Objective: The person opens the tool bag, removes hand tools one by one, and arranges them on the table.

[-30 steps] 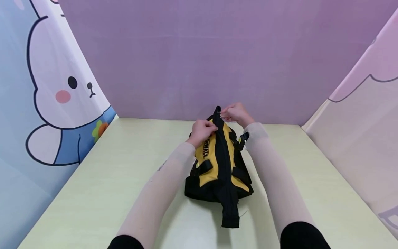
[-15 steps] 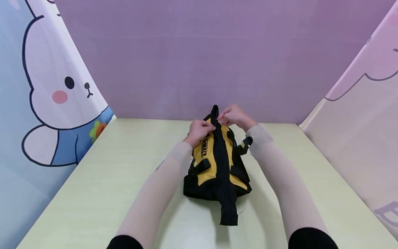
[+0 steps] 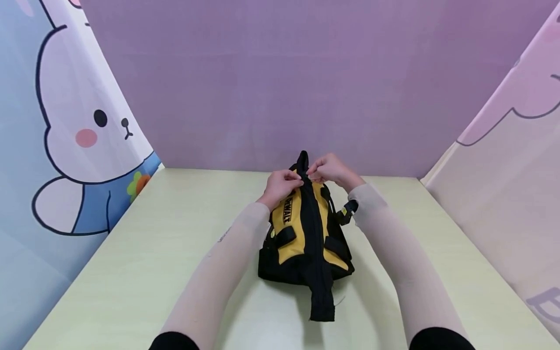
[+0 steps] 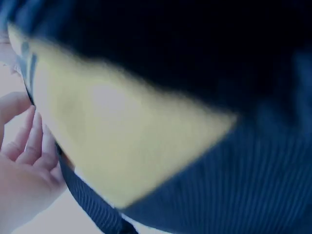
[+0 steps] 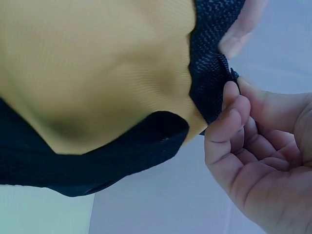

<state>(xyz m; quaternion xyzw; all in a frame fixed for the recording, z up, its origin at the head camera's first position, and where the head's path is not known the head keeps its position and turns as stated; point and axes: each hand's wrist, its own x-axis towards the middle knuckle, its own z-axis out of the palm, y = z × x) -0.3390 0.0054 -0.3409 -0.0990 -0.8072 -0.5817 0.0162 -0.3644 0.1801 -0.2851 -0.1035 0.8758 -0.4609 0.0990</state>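
A yellow and black tool bag (image 3: 290, 245) with black lettering stands on the table, its long black zipper strip running toward me. At the bag's far end my left hand (image 3: 281, 187) pinches the fabric beside the zipper (image 3: 311, 214). Just right of it, my right hand (image 3: 334, 171) pinches a small dark zipper pull (image 5: 235, 80) between thumb and forefinger, its other fingers curled. The left wrist view is mostly filled by blurred yellow cloth, with the left hand (image 4: 29, 161) at its left edge.
The pale table (image 3: 197, 233) meets a purple backdrop (image 3: 280, 87) just behind the bag. Printed cartoon cloths hang at left (image 3: 70, 136) and right (image 3: 503, 204). A black buckle strap (image 3: 347, 213) sticks out on the bag's right side, near the right wrist.
My right hand has moved a short way toward me along the zipper from the bag's far tip. The left hand keeps its hold, and the bag has barely shifted.
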